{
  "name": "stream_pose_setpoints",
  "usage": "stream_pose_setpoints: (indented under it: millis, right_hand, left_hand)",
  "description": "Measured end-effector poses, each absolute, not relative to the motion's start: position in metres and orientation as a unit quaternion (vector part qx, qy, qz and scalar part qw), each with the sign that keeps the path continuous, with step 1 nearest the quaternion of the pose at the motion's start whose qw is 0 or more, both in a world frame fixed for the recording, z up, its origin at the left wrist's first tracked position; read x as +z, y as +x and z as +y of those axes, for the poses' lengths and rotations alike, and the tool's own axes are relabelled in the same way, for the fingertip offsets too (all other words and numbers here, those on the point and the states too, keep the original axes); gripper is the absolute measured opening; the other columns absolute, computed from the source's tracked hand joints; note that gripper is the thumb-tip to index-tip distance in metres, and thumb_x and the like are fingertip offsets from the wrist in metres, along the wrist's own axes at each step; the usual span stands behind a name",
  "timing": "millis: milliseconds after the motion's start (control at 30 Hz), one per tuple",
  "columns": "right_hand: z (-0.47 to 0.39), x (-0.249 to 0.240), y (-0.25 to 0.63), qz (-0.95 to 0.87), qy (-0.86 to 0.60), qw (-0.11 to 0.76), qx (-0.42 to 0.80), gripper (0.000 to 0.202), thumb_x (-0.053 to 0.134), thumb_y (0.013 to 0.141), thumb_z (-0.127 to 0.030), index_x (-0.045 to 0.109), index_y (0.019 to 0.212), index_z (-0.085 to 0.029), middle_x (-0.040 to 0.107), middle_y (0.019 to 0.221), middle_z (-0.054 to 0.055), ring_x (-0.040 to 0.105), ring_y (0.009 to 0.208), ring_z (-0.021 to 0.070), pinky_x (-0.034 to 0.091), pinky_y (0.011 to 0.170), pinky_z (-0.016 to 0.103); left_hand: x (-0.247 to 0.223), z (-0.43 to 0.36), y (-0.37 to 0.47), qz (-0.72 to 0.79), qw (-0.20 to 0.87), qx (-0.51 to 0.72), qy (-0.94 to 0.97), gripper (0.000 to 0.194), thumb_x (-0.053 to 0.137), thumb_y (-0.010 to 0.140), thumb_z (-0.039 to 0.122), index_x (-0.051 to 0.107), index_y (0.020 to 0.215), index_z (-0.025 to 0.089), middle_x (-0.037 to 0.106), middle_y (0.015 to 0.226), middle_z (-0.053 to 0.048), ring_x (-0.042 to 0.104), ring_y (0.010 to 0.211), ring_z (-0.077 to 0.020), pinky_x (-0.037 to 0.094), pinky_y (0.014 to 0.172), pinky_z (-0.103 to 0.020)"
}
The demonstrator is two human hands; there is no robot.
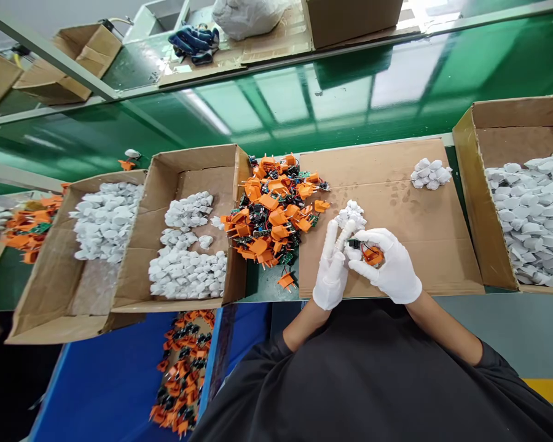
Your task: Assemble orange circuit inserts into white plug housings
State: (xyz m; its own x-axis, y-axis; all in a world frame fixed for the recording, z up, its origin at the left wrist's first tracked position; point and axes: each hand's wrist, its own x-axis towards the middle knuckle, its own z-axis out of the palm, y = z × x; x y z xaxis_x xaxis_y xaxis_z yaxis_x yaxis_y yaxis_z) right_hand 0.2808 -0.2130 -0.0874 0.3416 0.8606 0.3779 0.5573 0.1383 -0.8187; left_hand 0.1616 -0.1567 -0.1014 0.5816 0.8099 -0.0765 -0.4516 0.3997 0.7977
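Observation:
White gloves cover both my hands. My right hand (387, 264) is closed round an orange plug part (372, 255), which has a small dark board (354, 244) joined to it by wires. Beside it, my left hand (332, 270) has its fingers close together, pointing away from me, near the dark board; what its fingertips hold, if anything, is too small to make out. Just beyond the fingertips lies a little heap of white pieces (351, 215) on the cardboard sheet (396, 215). Left of my hands is a large pile of orange plug parts with boards (271, 212).
Cardboard boxes of white pieces stand at left (237, 270) and right (488, 202). A small white cluster (430, 174) lies at the sheet's back right. Below left, a blue bin (105, 380) adjoins more orange parts. Gloves (193, 43) rest on the shelf. Another person's arm shows far left.

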Motion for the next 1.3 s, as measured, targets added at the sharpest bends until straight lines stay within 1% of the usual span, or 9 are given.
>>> stream_pose_setpoints:
  millis: [133,233,400,500,633,933,1133,1233,1300]
  right_hand:
    - [-0.212,-0.084,0.284,-0.583,-0.621,0.502,0.152,0.039,0.074,0.079,-0.025,0.062,0.117,-0.028,0.067,0.112,0.007,0.066,0.103,0.0247,0.056,0.092,0.042]
    - [-0.211,-0.084,0.288,-0.604,-0.599,0.493,0.183,0.043,0.074,0.080,-0.025,0.063,0.121,-0.028,0.066,0.117,0.008,0.064,0.110,0.0254,0.055,0.096,0.043]
    - [-0.209,-0.090,0.285,-0.570,-0.589,0.530,0.219,0.029,0.070,0.085,-0.022,0.067,0.112,-0.028,0.069,0.109,0.006,0.067,0.103,0.0220,0.058,0.091,0.040]
    - [-0.209,-0.092,0.282,-0.553,-0.589,0.549,0.213,0.025,0.070,0.085,-0.019,0.068,0.108,-0.027,0.070,0.106,0.006,0.068,0.099,0.0206,0.058,0.089,0.039]
    - [-0.209,-0.093,0.284,-0.568,-0.567,0.559,0.210,0.027,0.068,0.086,-0.017,0.068,0.110,-0.028,0.069,0.108,0.006,0.067,0.103,0.0209,0.057,0.092,0.040]
    - [-0.207,-0.093,0.286,-0.478,-0.550,0.594,0.340,0.016,0.075,0.080,-0.022,0.068,0.094,-0.023,0.066,0.092,0.003,0.067,0.080,0.0150,0.059,0.071,0.029]
    - [-0.209,-0.088,0.289,-0.454,-0.515,0.607,0.401,0.011,0.072,0.083,-0.026,0.070,0.094,-0.023,0.067,0.096,0.003,0.069,0.084,0.0152,0.060,0.074,0.029]
    - [-0.208,-0.089,0.286,-0.438,-0.537,0.598,0.403,0.011,0.073,0.081,-0.025,0.068,0.090,-0.023,0.067,0.090,0.001,0.068,0.071,0.0129,0.059,0.065,0.027]
    - [-0.208,-0.090,0.284,-0.455,-0.571,0.581,0.360,0.009,0.072,0.081,-0.023,0.067,0.089,-0.023,0.068,0.087,0.001,0.067,0.071,0.0136,0.058,0.065,0.027]
  left_hand:
    - [-0.106,-0.156,0.158,0.301,0.768,0.367,0.429,0.048,0.069,0.084,0.044,0.064,0.129,0.029,0.060,0.140,-0.002,0.051,0.133,-0.0248,0.039,0.116,-0.037]
    - [-0.111,-0.156,0.157,0.322,0.760,0.368,0.429,0.048,0.066,0.085,0.049,0.063,0.129,0.031,0.060,0.139,-0.001,0.058,0.124,-0.0236,0.043,0.112,-0.037]
    - [-0.113,-0.155,0.159,0.313,0.749,0.388,0.437,0.046,0.065,0.085,0.052,0.067,0.125,0.029,0.065,0.134,-0.002,0.051,0.134,-0.0255,0.037,0.118,-0.036]
    - [-0.115,-0.154,0.159,0.330,0.742,0.376,0.446,0.049,0.065,0.083,0.056,0.070,0.121,0.025,0.067,0.129,-0.005,0.055,0.131,-0.0279,0.040,0.116,-0.039]
    - [-0.117,-0.154,0.158,0.335,0.738,0.380,0.446,0.048,0.063,0.084,0.057,0.070,0.120,0.026,0.070,0.126,-0.005,0.059,0.126,-0.0273,0.044,0.112,-0.038]
    - [-0.111,-0.153,0.154,0.324,0.666,0.365,0.565,0.044,0.053,0.093,0.052,0.068,0.125,0.025,0.067,0.130,-0.004,0.058,0.127,-0.0245,0.039,0.117,-0.034]
    - [-0.113,-0.153,0.154,0.325,0.664,0.340,0.582,0.057,0.043,0.094,0.059,0.064,0.129,0.020,0.064,0.134,-0.009,0.060,0.124,-0.0273,0.051,0.105,-0.038]
    - [-0.111,-0.152,0.154,0.317,0.644,0.341,0.607,0.054,0.042,0.096,0.056,0.063,0.130,0.019,0.064,0.134,-0.009,0.061,0.122,-0.0255,0.050,0.105,-0.036]
    - [-0.110,-0.149,0.153,0.315,0.626,0.344,0.625,0.051,0.044,0.096,0.054,0.066,0.127,0.020,0.067,0.130,-0.008,0.062,0.122,-0.0244,0.049,0.107,-0.035]
